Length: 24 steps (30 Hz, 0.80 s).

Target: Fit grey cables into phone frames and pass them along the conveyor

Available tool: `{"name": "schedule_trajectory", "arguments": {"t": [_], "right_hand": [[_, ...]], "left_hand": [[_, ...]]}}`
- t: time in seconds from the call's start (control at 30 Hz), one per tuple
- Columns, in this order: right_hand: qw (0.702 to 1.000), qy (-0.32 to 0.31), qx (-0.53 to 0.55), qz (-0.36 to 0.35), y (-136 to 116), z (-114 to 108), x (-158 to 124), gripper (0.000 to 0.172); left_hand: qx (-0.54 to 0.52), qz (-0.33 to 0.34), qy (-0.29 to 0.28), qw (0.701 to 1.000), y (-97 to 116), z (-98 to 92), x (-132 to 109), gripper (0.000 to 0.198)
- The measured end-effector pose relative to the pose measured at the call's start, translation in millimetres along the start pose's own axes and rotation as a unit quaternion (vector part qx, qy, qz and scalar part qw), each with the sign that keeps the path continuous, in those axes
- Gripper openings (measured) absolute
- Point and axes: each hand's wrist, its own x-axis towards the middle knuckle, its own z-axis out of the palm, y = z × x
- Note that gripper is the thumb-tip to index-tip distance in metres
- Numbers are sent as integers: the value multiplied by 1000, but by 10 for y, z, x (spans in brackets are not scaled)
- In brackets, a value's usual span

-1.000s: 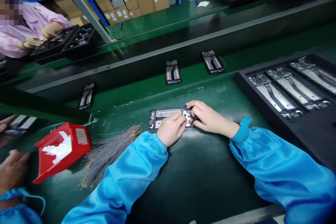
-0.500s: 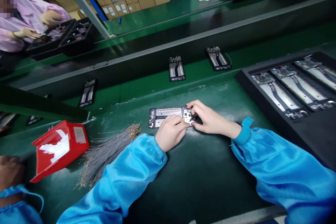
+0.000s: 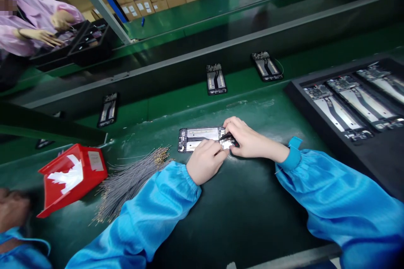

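An opened phone [image 3: 202, 132] lies lengthwise on the green bench, its metal frame and circuit board exposed. My left hand [image 3: 206, 160] is closed over its lower edge, with fingertips near the circuit board; they hide part of the phone. At the board end, my right hand [image 3: 246, 138] is closed around a black pointed tool [image 3: 226, 136], its tip over the board. Most of the tool is hidden by the fingers. Left of my left hand, a bundle of thin grey cables [image 3: 132, 180] with gold-coloured ends lies partly under my sleeve.
A red bin [image 3: 74, 178] stands left of the cables, near another person's hand [image 3: 14, 210]. More opened phones [image 3: 216, 80] lie on the strip beyond the bench. A black foam tray [image 3: 375, 151] with phones is at right. Across, a person in pink [image 3: 41, 25] works over trays.
The tool tip has moved up and left over the board. My left hand has barely shifted. Phones on the far strip appear slightly further right. The pink-sleeved person's hand has moved toward the trays.
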Motion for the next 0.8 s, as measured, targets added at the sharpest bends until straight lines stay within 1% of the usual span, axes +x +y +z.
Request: {"name": "schedule_trajectory", "arguments": {"t": [0.1,0.23,0.33,0.53,0.8], "right_hand": [[1000,5,11,-4,26,5,-2,30],[1000,0,19,-6,50,-2,-12,30],[1000,-6,18,-1,40,-11,-10,31],[1000,-6,0,14,28,7,12,31],[998,-45,-19,26,38,-8,58,34]], "left_hand": [[-9,13,-6,1000,-80,-31,-31,23],[-86,1,-16,996,-273,-94,-120,25],[-133,5,-23,991,-369,-108,-161,28],[-138,19,-23,990,-391,-66,-153,29],[-155,28,5,988,-397,-76,-150,28]]}}
